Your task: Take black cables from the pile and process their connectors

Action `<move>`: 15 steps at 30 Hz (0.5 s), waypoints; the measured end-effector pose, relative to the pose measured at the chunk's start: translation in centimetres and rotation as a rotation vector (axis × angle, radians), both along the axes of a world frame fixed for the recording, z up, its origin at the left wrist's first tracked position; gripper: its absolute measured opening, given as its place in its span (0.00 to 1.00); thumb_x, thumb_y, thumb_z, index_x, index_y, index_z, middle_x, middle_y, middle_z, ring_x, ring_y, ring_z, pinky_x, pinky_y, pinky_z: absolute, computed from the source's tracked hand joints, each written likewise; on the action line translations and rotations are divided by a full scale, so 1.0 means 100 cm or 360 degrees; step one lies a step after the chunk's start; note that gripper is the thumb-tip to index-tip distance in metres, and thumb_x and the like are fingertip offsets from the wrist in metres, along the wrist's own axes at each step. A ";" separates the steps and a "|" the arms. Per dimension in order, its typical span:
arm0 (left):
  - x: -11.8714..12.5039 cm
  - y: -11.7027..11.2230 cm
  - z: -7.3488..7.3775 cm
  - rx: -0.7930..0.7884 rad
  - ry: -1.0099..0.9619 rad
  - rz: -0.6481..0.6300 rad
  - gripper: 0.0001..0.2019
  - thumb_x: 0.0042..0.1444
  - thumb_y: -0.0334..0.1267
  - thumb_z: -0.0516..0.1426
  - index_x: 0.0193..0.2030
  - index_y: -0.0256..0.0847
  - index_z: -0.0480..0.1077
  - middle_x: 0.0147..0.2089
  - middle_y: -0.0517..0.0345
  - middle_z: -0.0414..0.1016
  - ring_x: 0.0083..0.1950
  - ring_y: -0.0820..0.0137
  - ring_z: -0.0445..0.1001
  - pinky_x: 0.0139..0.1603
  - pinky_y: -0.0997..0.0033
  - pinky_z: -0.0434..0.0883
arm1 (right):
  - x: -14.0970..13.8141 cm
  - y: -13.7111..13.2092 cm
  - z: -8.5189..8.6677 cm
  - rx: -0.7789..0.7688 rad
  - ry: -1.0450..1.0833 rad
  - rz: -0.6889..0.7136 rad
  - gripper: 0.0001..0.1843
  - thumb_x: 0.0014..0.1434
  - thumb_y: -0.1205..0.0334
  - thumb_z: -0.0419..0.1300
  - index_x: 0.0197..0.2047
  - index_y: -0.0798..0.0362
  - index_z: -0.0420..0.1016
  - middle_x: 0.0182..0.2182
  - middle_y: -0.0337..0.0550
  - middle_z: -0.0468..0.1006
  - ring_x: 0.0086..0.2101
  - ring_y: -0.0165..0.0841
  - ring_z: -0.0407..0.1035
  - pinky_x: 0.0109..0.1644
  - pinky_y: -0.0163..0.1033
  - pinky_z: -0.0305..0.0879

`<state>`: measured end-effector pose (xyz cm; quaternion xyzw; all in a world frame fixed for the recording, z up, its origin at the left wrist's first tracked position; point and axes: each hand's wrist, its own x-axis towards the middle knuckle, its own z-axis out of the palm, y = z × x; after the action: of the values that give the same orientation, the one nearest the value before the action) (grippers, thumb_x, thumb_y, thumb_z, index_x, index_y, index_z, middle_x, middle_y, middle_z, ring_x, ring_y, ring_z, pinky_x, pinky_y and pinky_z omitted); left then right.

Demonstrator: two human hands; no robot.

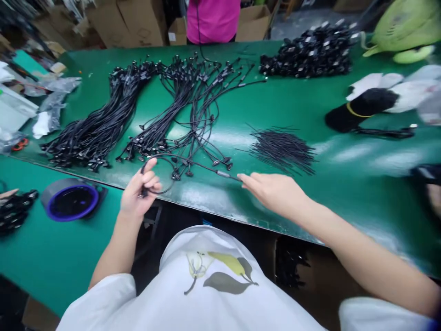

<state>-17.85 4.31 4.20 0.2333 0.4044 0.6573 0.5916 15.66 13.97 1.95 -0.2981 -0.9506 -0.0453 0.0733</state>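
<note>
A thin black cable (193,162) with a grey sleeve on it stretches between my two hands above the table's front edge. My left hand (140,186) is closed around one end, and the cable loops beside its fingers. At the other end, my right hand (267,188) pinches the cable just past the grey sleeve. Beyond my hands lie loose black cables (203,115) and a thicker bundle of cables (99,117). Right of them, behind my right hand, sits a pile of short black ties (282,149).
The green table (241,105) carries a heap of coiled black cables (310,50) at the back right. A tape roll (72,200) lies on the side table at left. A person in a pink shirt (213,20) stands across. Other people's hands show at both edges.
</note>
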 end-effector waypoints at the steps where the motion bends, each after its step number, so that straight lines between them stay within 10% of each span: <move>1: 0.009 0.005 -0.003 0.0019 0.0158 -0.0005 0.14 0.57 0.42 0.61 0.48 0.40 0.73 0.28 0.63 0.69 0.28 0.79 0.69 0.35 0.79 0.72 | -0.007 -0.010 -0.003 -0.0009 0.0014 0.0088 0.15 0.69 0.63 0.46 0.45 0.56 0.74 0.25 0.43 0.73 0.24 0.29 0.64 0.28 0.38 0.44; 5: 0.049 0.013 -0.016 0.0188 0.1056 -0.0303 0.15 0.61 0.49 0.55 0.45 0.39 0.73 0.49 0.48 0.76 0.51 0.65 0.74 0.56 0.64 0.69 | -0.034 -0.040 0.008 -0.0288 0.0086 0.0501 0.15 0.68 0.64 0.48 0.33 0.55 0.71 0.24 0.41 0.72 0.22 0.28 0.62 0.27 0.37 0.45; 8: 0.073 0.004 -0.021 0.0263 0.1347 -0.0874 0.15 0.64 0.48 0.52 0.45 0.39 0.73 0.44 0.49 0.78 0.48 0.64 0.74 0.55 0.64 0.67 | -0.045 -0.038 0.028 -0.0529 0.0282 0.0511 0.17 0.69 0.59 0.48 0.33 0.55 0.72 0.27 0.42 0.74 0.24 0.27 0.64 0.28 0.36 0.47; 15: 0.089 0.005 -0.029 0.0067 0.0482 -0.0713 0.16 0.63 0.51 0.53 0.38 0.38 0.66 0.22 0.66 0.61 0.22 0.77 0.57 0.27 0.74 0.58 | -0.064 -0.020 -0.011 -0.1403 0.1713 -0.0214 0.22 0.59 0.40 0.59 0.39 0.52 0.69 0.34 0.41 0.72 0.38 0.33 0.67 0.43 0.38 0.63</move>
<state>-8.90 4.84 1.28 0.4249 0.4127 0.4761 0.6500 9.22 12.01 0.89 -0.3392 -0.6915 0.4942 0.4032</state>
